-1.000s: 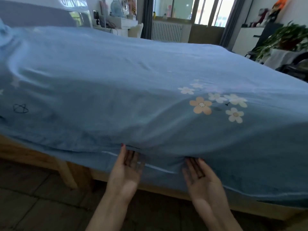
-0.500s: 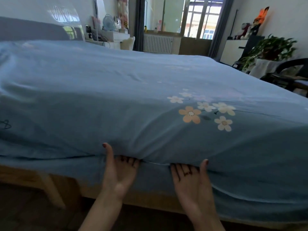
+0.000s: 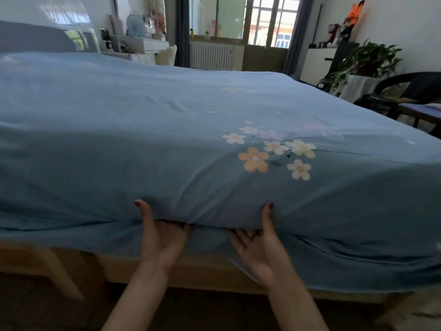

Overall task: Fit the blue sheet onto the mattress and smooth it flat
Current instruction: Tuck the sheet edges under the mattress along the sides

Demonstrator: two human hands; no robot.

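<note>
The blue sheet (image 3: 167, 120) with a cluster of printed flowers covers the whole mattress, whose own surface is hidden beneath it. Its near edge hangs down over the wooden bed frame (image 3: 210, 271). My left hand (image 3: 162, 237) and my right hand (image 3: 260, 244) are palm up at the mattress's near side. Their fingers are pushed under the mattress edge with the sheet, and both thumbs press up against the sheet on the mattress side. Folds radiate from between the two hands.
A dark headboard (image 3: 35, 39) stands at the far left, with a white dresser (image 3: 143, 47) behind it. A radiator (image 3: 211, 54) sits under the window. A potted plant (image 3: 367, 60) and a dark chair (image 3: 410, 96) stand at the right of the bed.
Both hands have pushed further under the mattress edge and their thumbs have risen onto the sheet. The view has dropped lower and closer to the bed.
</note>
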